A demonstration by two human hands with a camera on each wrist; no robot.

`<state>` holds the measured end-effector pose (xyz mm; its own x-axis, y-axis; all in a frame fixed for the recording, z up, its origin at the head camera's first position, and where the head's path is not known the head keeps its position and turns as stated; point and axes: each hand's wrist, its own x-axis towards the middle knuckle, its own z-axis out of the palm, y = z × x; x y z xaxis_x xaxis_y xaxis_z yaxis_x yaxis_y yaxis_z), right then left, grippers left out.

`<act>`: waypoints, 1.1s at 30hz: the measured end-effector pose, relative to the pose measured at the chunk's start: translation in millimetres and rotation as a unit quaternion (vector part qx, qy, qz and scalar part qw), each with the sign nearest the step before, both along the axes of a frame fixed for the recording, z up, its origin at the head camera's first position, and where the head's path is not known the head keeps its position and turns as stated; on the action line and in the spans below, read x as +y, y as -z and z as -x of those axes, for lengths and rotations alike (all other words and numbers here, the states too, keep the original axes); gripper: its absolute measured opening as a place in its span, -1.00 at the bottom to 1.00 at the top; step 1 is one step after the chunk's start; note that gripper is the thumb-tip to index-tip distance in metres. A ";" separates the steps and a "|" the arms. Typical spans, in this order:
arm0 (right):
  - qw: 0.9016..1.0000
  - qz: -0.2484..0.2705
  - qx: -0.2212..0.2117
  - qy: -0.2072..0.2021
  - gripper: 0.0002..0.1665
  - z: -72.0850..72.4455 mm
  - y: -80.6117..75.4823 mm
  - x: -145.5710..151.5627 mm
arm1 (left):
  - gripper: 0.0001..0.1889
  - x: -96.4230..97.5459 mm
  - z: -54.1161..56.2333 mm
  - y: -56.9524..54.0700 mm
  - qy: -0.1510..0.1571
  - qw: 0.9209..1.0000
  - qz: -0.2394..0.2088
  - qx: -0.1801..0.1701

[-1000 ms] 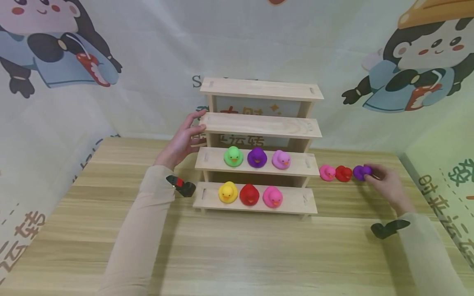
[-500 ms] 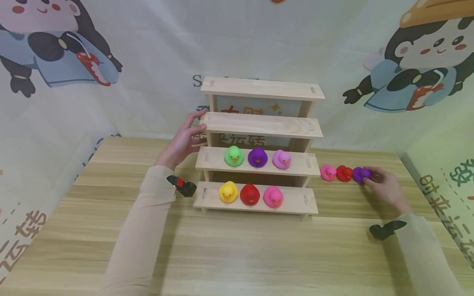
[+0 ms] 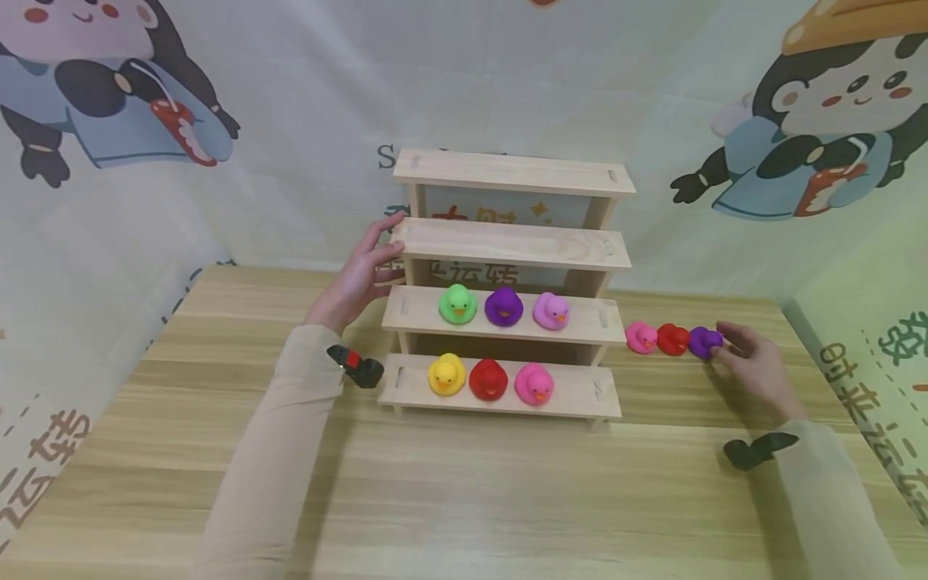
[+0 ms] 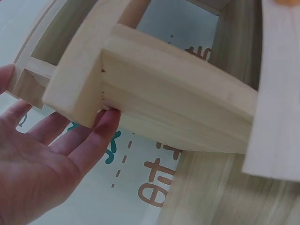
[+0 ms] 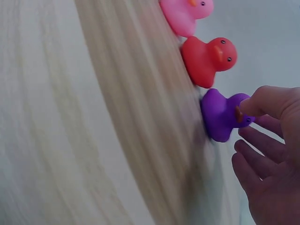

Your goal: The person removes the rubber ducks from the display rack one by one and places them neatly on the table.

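My left hand [image 3: 355, 282] holds the left side of a stepped wooden rack [image 3: 507, 242], its fingertips at the end of the second board from the top. In the left wrist view the fingers [image 4: 105, 126] reach under a wooden side piece. On the table right of the rack, my right hand [image 3: 757, 366] has thumb and index finger around the head of a purple rubber duck [image 3: 703, 342]. The thumb overlaps the duck's bill in the right wrist view. A red duck [image 3: 673, 340] and a pink duck [image 3: 641, 338] stand in line to its left.
On the lowest board sit a yellow duck [image 3: 446, 374], a red one and a pink one. The board above bears a green duck [image 3: 457, 304], a purple one and a light pink one. A printed cloth [image 3: 304, 161] hangs close behind the rack.
The purple duck at my right hand has shifted slightly left, closer to the red one. My right index finger now stands a little farther from the thumb. My left hand keeps its place.
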<state>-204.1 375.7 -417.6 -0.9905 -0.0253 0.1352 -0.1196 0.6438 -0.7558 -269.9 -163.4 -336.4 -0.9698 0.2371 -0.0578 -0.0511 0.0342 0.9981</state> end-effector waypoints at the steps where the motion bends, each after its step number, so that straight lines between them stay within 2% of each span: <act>1: 1.000 -0.002 0.003 0.003 -0.43 -0.9 -1.0 1.2 | -0.42 0.5 -0.1 0.3 0.000 1.000 0.001 0.002; 5: 1.000 -0.017 0.015 0.015 -0.43 -4.7 -6.5 4.3 | -0.41 -0.2 -2.0 2.8 -0.001 1.000 0.009 0.009; 13: 0.998 -0.013 0.060 0.014 -0.49 -7.0 -14.2 4.3 | -0.35 -10.1 -8.8 13.2 0.005 1.000 0.013 0.010; 17: 0.999 -0.011 0.052 0.005 -0.46 -9.5 -23.8 -2.2 | -0.32 -14.7 -13.0 19.5 0.006 1.000 0.010 0.006; 24: 0.998 -0.011 0.069 -0.010 -0.48 -9.5 -36.9 -20.9 | -0.34 -18.2 -20.4 31.7 0.001 1.000 0.012 -0.003; 33: 0.997 -0.026 0.064 -0.024 -0.48 -10.0 -51.3 -43.4 | -0.35 -20.0 -31.1 43.6 -0.012 1.000 0.009 0.008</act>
